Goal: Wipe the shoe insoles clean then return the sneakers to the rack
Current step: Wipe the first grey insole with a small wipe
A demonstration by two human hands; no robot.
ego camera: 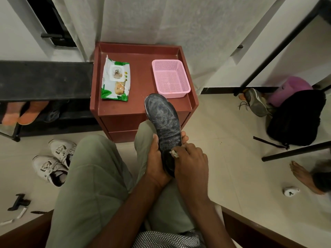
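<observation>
A dark grey insole (163,120) stands tilted over my right knee, toe end pointing away. My left hand (157,163) grips its heel end from the left and below. My right hand (190,161) pinches a small white wipe (174,154) against the insole's lower part. A pair of white sneakers (53,161) lies on the floor at my left. The black shoe rack (44,81) stands at the left with orange-soled shoes under its top shelf.
A brown cabinet (141,108) stands ahead, bearing a pack of wet wipes (115,80) and a pink mesh basket (171,77). At the right are a black bag (295,119), a grey shoe (255,102), black table legs and another person's bare foot (304,176).
</observation>
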